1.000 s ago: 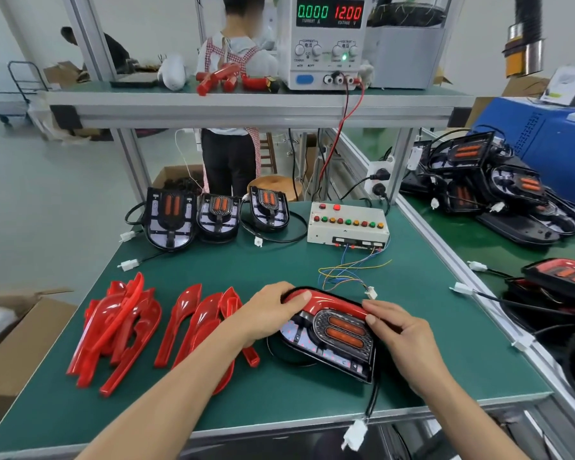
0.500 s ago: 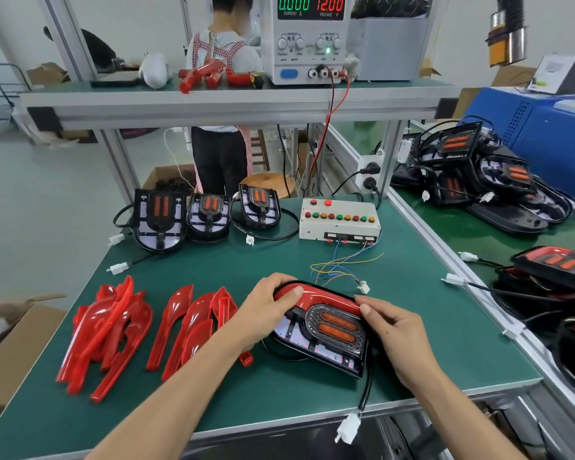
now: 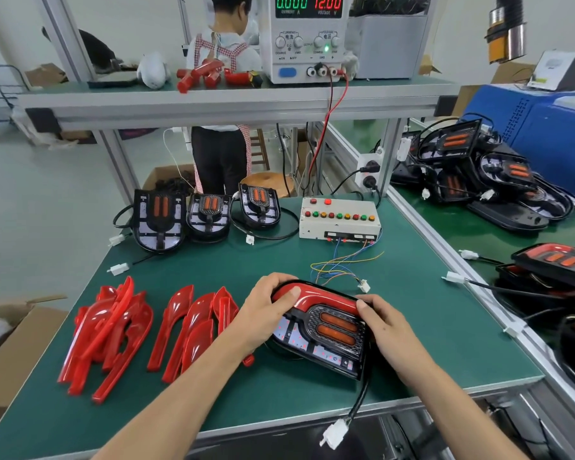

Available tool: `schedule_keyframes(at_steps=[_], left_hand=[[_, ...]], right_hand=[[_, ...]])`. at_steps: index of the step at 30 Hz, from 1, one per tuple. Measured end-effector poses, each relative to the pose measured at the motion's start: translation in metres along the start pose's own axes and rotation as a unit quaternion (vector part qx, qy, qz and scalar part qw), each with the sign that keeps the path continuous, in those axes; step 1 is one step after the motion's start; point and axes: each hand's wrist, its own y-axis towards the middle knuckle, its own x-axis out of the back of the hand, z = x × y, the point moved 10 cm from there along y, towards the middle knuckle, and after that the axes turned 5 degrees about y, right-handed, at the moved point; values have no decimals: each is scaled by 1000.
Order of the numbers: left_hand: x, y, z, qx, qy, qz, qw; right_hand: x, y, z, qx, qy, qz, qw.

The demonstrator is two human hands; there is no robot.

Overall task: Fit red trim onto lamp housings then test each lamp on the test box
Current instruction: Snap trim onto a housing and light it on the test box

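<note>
A black lamp housing (image 3: 326,340) with two orange lenses lies on the green table near its front edge. A red trim (image 3: 309,298) sits along the housing's top edge. My left hand (image 3: 263,313) grips the housing's left end, thumb pressing on the trim. My right hand (image 3: 385,330) holds the right end, thumb on the trim's right tip. The housing's cable ends in a white connector (image 3: 334,433) hanging over the table edge. Loose red trims (image 3: 113,330) lie in piles to the left. The beige test box (image 3: 339,224) stands behind, its wires ending in a white plug (image 3: 364,286).
Three untrimmed housings (image 3: 206,214) stand at the table's back left. A power supply (image 3: 304,34) reading 12.00 sits on the shelf above. More lamps (image 3: 485,180) are piled on the right bench. A person (image 3: 223,154) stands behind the bench. A cardboard box (image 3: 7,343) sits at left.
Both hands stay on the lamp housing. The camera has tilted and shifted slightly, so the scene sits a little lower and more to the left in view.
</note>
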Motion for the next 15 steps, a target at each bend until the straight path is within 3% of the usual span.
schedule_keyframes(at_steps=[3, 10, 15], left_hand=[[0, 0, -1, -7, -6, 0, 1000], [0, 6, -4, -1, -42, 29, 999], [2, 5, -2, 4, -64, 48, 997]], right_hand=[[-2, 0, 2, 10, -21, 5, 1000], [-1, 9, -7, -45, 138, -12, 989], [-10, 8, -9, -61, 171, 5, 983]])
